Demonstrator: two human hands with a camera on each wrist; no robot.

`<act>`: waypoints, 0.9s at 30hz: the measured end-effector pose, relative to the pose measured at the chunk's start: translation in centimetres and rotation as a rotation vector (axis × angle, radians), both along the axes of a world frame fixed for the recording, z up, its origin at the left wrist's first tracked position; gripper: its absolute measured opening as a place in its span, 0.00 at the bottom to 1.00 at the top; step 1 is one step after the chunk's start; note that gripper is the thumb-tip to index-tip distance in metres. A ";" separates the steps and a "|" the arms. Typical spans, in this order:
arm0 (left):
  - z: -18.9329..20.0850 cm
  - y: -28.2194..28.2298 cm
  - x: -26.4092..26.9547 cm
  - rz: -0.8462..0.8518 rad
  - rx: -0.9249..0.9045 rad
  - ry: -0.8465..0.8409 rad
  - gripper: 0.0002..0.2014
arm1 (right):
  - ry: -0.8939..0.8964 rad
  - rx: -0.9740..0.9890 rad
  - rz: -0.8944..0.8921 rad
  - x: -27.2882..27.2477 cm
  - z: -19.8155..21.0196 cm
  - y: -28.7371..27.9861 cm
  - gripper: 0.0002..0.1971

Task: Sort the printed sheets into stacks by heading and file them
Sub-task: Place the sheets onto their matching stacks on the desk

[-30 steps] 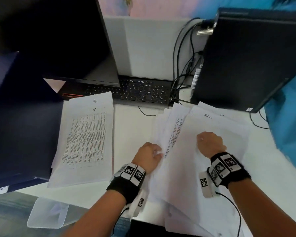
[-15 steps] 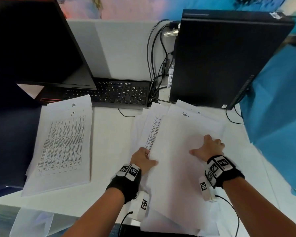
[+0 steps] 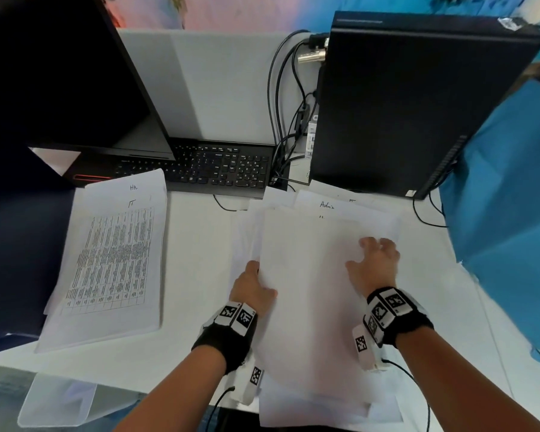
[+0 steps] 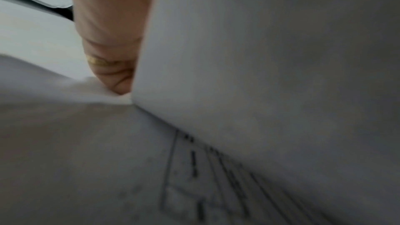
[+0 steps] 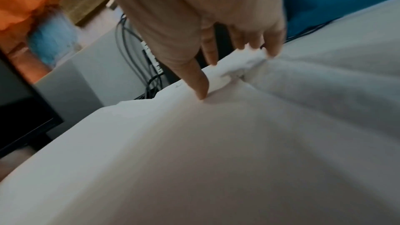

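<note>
The left hand (image 3: 252,291) pinches the edge of a blank, limp top sheet (image 3: 309,307) on the loose pile (image 3: 331,410) mid-desk. The right hand (image 3: 376,265) presses it, fingers (image 5: 202,90) spread. A flat printed stack (image 3: 106,260) lies left.

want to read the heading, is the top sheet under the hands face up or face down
Face down: the top sheet shows a blank white back, left hand gripping its edge.

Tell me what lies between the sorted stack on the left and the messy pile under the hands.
Only bare white desk separates the left stack from the loose pile, seen in the head view.
</note>
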State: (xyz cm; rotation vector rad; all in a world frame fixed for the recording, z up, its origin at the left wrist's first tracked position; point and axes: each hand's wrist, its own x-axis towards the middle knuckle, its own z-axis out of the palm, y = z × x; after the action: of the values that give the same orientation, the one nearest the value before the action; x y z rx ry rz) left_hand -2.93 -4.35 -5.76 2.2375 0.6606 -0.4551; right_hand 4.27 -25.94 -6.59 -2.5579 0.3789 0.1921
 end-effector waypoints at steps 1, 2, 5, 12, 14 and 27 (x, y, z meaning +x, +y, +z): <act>-0.1 0.1 -0.2 0.000 0.023 -0.011 0.24 | 0.039 -0.045 -0.097 0.1 0.1 -0.2 0.32; -0.2 0.1 -0.4 0.002 0.085 -0.013 0.25 | 0.099 -0.054 -0.184 0.3 0.3 -0.5 0.35; 0.0 0.6 -0.6 0.039 0.252 -0.002 0.25 | 0.219 0.038 -0.269 1.4 0.6 -1.5 0.35; 0.0 2.7 -0.2 0.092 0.147 0.024 0.12 | 0.231 0.217 -0.009 2.3 0.4 -0.5 0.35; -0.2 3.4 -0.9 0.150 0.209 0.046 0.13 | 0.237 0.272 0.041 2.2 0.3 0.6 0.36; -0.8 5.7 -3.3 0.186 0.496 0.019 0.33 | 0.223 0.026 0.256 1.5 1.2 7.1 0.26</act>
State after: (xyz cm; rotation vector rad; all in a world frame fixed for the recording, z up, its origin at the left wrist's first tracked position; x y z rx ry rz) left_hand -6.22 1.33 -6.51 2.5972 1.0746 -0.2347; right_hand 5.80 -18.84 -5.41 -2.5602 0.1276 0.5758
